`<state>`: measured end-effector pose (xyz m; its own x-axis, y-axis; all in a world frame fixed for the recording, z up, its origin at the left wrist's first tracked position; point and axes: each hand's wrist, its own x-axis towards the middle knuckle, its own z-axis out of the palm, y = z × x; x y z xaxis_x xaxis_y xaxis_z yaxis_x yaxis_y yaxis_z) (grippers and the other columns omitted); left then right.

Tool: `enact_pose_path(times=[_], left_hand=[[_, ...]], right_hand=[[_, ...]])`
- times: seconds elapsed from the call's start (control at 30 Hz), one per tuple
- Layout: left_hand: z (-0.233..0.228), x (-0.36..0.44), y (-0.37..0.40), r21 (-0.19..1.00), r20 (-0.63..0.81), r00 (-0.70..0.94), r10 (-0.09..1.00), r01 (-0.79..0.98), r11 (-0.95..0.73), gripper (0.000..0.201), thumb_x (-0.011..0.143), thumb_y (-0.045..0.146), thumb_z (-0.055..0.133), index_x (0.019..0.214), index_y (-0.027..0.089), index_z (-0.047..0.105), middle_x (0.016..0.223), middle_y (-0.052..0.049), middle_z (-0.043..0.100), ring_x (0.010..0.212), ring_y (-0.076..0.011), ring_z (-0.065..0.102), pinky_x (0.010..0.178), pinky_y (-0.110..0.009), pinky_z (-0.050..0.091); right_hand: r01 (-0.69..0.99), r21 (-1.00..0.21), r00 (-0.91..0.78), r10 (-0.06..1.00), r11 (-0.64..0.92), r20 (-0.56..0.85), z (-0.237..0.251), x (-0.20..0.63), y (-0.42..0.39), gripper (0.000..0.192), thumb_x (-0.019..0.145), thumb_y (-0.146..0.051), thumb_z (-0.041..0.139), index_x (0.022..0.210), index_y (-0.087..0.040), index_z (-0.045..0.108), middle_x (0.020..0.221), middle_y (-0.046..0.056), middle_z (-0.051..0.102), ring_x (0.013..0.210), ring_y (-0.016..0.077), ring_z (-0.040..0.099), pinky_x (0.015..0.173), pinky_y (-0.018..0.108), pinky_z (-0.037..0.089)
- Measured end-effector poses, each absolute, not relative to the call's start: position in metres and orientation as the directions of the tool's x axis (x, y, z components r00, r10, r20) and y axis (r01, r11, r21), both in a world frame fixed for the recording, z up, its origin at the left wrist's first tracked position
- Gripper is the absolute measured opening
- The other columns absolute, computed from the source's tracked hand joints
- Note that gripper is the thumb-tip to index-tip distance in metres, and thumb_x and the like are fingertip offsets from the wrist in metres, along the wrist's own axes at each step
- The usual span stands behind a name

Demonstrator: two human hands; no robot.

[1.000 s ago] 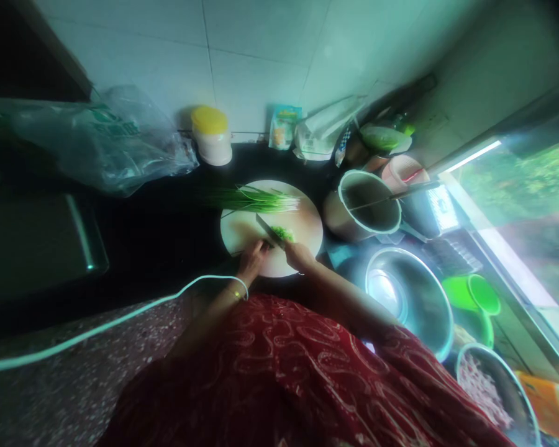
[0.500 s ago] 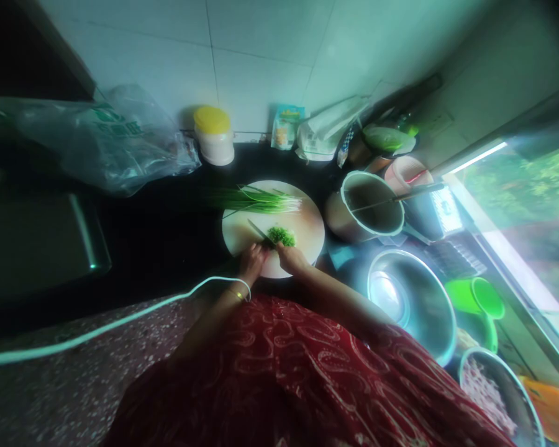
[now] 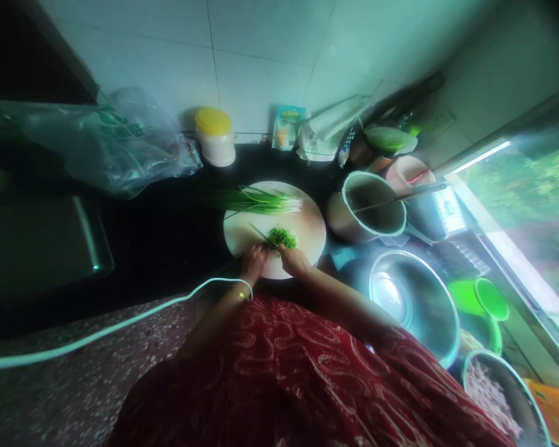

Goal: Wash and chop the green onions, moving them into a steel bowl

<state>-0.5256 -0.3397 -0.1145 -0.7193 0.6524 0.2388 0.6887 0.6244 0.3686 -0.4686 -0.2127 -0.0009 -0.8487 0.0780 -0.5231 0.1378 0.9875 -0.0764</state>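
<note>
On a round white cutting board point(image 3: 311, 239) lies a small pile of finely chopped greens point(image 3: 283, 237). My right hand point(image 3: 294, 261) is closed around the handle end of a knife point(image 3: 259, 233), whose blade points to the far left, alongside the pile. Close on its left, my left hand point(image 3: 255, 261) rests at the board's near edge with fingers bent together by the blade; whatever they grip is hidden. A bunch of long green onions point(image 3: 274, 202) with white ends lies across the far part of the board, its green tops reaching past the left side.
Right of the board stand a deep pot point(image 3: 372, 205), a large metal basin point(image 3: 414, 304), a green cup point(image 3: 487, 298) and a bowl of pale shreds point(image 3: 491, 397). A yellow-lidded jar point(image 3: 215, 136) and a plastic bag point(image 3: 121, 143) sit behind. A white cable point(image 3: 168, 302) crosses by my left wrist.
The view has shifted very slightly. Both hands stay at the board's near edge, and the knife blade has moved only a little beside the chopped greens.
</note>
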Motion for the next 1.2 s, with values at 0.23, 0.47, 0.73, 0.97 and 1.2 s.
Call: enact_pose_path(times=[0.23, 0.47, 0.73, 0.97, 1.2], left_hand=[[-0.115, -0.525, -0.339, 0.403, 0.258, -0.735, 0.627, 0.672, 0.621, 0.020, 0.094, 0.020, 0.044, 0.095, 0.017, 0.064, 0.091, -0.011, 0.066, 0.085, -0.0227, 0.059, 0.075, -0.035, 0.044], [-0.115, -0.524, -0.340, 0.403, 0.237, -0.753, 0.614, 0.651, 0.644, 0.026, 0.096, 0.022, 0.039, 0.097, 0.016, 0.064, 0.088, -0.011, 0.064, 0.083, -0.0219, 0.058, 0.072, -0.034, 0.044], [-0.114, -0.525, -0.345, 0.376, 0.242, -0.720, 0.650, 0.687, 0.621, 0.028, 0.096, 0.022, 0.039, 0.093, 0.016, 0.066, 0.089, -0.011, 0.065, 0.084, -0.0224, 0.057, 0.072, -0.034, 0.044], [-0.109, -0.522, -0.355, 0.362, 0.268, -0.689, 0.674, 0.720, 0.592, 0.024, 0.095, 0.017, 0.042, 0.106, 0.016, 0.063, 0.093, -0.010, 0.066, 0.087, -0.0222, 0.057, 0.077, -0.035, 0.045], [-0.114, -0.523, -0.353, 0.356, 0.252, -0.684, 0.685, 0.724, 0.592, 0.021, 0.094, 0.015, 0.042, 0.101, 0.016, 0.062, 0.089, -0.011, 0.065, 0.084, -0.0229, 0.058, 0.075, -0.035, 0.044]], right_hand=[[0.144, -0.091, -0.841, 0.073, 0.985, -0.536, -0.004, -0.469, -0.214, 0.046, 0.087, -0.008, 0.034, 0.131, -0.011, 0.045, 0.099, 0.018, 0.069, 0.097, 0.0298, 0.067, 0.078, 0.037, 0.049], [0.166, -0.092, -0.832, 0.089, 0.982, -0.548, 0.002, -0.466, -0.208, 0.047, 0.089, -0.011, 0.030, 0.134, -0.011, 0.043, 0.101, 0.019, 0.069, 0.096, 0.0297, 0.066, 0.080, 0.039, 0.048], [0.154, -0.090, -0.830, 0.079, 0.984, -0.552, -0.006, -0.474, -0.216, 0.049, 0.090, -0.009, 0.030, 0.138, -0.010, 0.040, 0.105, 0.020, 0.068, 0.100, 0.0287, 0.065, 0.084, 0.038, 0.047], [0.157, -0.065, -0.836, 0.098, 0.985, -0.539, 0.006, -0.461, -0.209, 0.045, 0.089, -0.011, 0.031, 0.133, -0.013, 0.044, 0.098, 0.018, 0.069, 0.096, 0.0297, 0.067, 0.079, 0.039, 0.049], [0.141, -0.082, -0.835, 0.074, 0.987, -0.545, 0.000, -0.467, -0.226, 0.047, 0.087, -0.007, 0.034, 0.133, -0.010, 0.043, 0.099, 0.019, 0.069, 0.099, 0.0288, 0.067, 0.081, 0.037, 0.050]])
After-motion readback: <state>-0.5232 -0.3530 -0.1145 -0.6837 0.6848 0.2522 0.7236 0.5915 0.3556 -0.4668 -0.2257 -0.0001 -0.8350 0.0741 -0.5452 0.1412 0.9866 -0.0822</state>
